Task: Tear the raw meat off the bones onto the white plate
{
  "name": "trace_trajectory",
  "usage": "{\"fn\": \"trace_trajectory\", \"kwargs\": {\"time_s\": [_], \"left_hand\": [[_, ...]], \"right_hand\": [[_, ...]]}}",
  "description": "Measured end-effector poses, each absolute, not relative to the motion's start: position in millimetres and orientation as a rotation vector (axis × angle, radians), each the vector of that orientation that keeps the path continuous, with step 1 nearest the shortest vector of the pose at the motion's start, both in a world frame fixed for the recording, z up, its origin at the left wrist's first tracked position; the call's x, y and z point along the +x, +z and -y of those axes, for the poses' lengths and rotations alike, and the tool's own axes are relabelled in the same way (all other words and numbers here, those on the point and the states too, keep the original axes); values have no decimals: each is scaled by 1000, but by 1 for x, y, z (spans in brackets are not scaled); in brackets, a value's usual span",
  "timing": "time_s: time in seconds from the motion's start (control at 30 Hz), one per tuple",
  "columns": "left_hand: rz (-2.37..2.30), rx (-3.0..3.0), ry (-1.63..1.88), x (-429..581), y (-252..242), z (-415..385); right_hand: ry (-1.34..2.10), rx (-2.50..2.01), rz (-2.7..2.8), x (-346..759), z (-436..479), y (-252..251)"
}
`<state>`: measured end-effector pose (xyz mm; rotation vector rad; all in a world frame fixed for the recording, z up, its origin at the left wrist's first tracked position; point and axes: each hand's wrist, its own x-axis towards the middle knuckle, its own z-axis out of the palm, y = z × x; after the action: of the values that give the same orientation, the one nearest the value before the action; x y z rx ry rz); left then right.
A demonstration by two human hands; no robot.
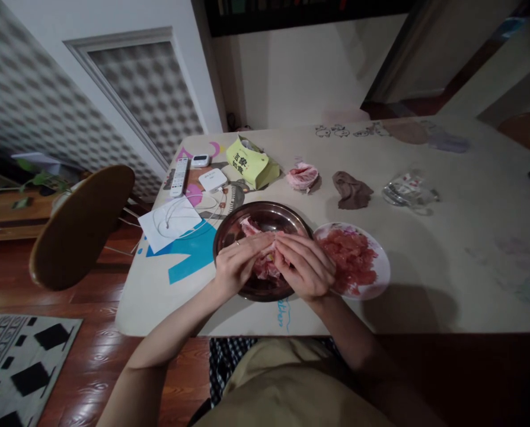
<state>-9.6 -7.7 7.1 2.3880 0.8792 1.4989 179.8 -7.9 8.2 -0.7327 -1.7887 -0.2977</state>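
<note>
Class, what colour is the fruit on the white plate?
The fruit is pinkish red; head view.

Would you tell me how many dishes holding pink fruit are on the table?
2. A metal bowl sits under the left hand and right hand, which grip a fruit piece over it; a white plate of pink fruit lies right of the bowl. None seems hidden.
</note>
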Motion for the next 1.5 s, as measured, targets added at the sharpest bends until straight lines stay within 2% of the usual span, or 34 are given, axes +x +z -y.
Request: {"fn": "trace_trajectory", "kwargs": {"time_s": [0.3,0.57,1.03,1.5], "left_hand": [[-715,2443,1529,-13,3,11],[-618,2447,1524,-15,2,10],[-816,2416,1494,-14,3,9],[-782,2550,1472,-17,6,11]], "right_hand": [[-428,-689,1815,182,17,12],[-405,-709,1824,182,24,18],[-237,-644,1793,182,10,10],[-262,-735,1783,179,17,12]]}}
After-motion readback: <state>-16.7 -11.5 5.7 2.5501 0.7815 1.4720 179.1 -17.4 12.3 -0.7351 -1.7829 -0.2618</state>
